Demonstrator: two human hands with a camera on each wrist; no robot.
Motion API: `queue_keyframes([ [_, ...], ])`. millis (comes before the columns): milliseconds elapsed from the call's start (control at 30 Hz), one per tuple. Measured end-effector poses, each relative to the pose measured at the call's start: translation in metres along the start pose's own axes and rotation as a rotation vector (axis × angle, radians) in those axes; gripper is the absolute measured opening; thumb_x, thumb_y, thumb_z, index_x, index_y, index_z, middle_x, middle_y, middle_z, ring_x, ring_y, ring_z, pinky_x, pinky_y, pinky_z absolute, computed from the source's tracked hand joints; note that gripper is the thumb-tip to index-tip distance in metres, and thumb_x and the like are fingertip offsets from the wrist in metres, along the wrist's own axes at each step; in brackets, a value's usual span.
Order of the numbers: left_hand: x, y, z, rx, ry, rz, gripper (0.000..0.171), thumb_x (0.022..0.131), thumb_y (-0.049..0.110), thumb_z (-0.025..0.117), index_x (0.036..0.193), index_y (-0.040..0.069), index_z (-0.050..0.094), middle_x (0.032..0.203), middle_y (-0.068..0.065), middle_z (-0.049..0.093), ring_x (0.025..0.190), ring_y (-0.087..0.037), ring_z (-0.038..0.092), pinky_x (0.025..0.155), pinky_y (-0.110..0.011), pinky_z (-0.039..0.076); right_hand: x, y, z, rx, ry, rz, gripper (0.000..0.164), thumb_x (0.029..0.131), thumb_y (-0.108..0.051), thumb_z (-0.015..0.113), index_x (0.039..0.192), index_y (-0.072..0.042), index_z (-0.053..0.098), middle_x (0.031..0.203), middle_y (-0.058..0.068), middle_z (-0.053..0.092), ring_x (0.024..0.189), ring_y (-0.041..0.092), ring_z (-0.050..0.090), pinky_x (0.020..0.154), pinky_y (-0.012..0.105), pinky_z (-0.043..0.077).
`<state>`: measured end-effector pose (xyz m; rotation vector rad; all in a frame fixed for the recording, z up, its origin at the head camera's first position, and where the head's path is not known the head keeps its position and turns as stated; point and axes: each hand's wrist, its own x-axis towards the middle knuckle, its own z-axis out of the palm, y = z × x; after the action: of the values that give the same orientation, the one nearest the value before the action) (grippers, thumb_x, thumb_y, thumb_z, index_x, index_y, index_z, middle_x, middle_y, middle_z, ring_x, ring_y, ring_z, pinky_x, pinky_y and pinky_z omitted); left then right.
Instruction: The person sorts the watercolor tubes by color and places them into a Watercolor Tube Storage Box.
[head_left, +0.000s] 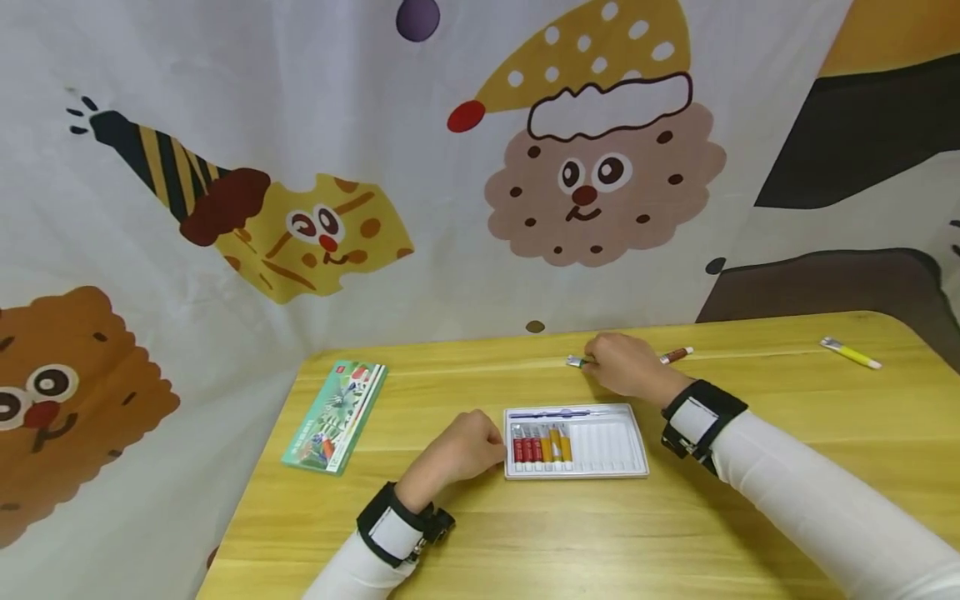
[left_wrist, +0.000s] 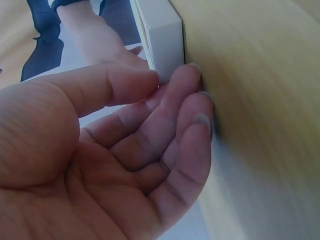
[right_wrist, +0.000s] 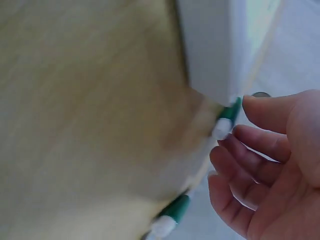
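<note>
Paint tubes, some red and some orange, are lying side by side in the left part of the white tray, and a purple brush is resting along its far side. The left hand is pinching the tray's left edge between thumb and bent fingers. Beyond the tray, the right hand is holding its fingers loosely curved, thumb and forefinger at a green tube; whether they are gripping it, one cannot tell. A brown tube is lying beyond the tray and to its right, a yellow tube well to its right. Left of the tray, a green box is lying on the wooden table. Behind the tray, a cartoon-printed cloth is hanging.
</note>
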<state>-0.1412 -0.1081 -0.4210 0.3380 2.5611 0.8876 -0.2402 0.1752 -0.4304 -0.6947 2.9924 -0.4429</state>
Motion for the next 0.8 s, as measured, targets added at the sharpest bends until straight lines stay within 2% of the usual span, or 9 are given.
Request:
queue_keyframes([
  [233, 0.0, 0.001, 0.001, 0.004, 0.003, 0.004, 0.03, 0.095, 0.008, 0.068, 0.066, 0.007, 0.073, 0.052, 0.005, 0.046, 0.048, -0.011, 0.041, 0.046, -0.026, 0.03, 0.003, 0.002, 0.001, 0.012, -0.043, 0.036, 0.013, 0.099, -0.011, 0.071, 0.09, -0.004, 0.075, 0.078, 0.002, 0.061, 0.067, 0.019, 0.053, 0.061, 0.034, 0.04],
  [533, -0.001, 0.002, 0.001, 0.004, 0.011, -0.019, 0.032, 0.095, 0.007, 0.067, 0.063, 0.007, 0.071, 0.05, 0.007, 0.041, 0.046, -0.011, 0.038, 0.045, -0.026, 0.028, 0.009, 0.002, 0.001, -0.002, -0.072, -0.016, 0.014, 0.098, -0.008, 0.071, 0.085, -0.003, 0.073, 0.078, 0.004, 0.06, 0.07, 0.02, 0.052, 0.069, 0.038, 0.044],
  [800, -0.001, 0.002, 0.002, 0.012, 0.014, -0.021, 0.035, 0.095, 0.007, 0.067, 0.061, 0.008, 0.068, 0.049, 0.007, 0.039, 0.046, -0.011, 0.037, 0.044, -0.026, 0.027, 0.014, 0.001, 0.0, -0.034, -0.094, -0.024, 0.011, 0.099, -0.008, 0.07, 0.094, 0.001, 0.073, 0.084, 0.007, 0.064, 0.073, 0.022, 0.054, 0.072, 0.039, 0.048],
])
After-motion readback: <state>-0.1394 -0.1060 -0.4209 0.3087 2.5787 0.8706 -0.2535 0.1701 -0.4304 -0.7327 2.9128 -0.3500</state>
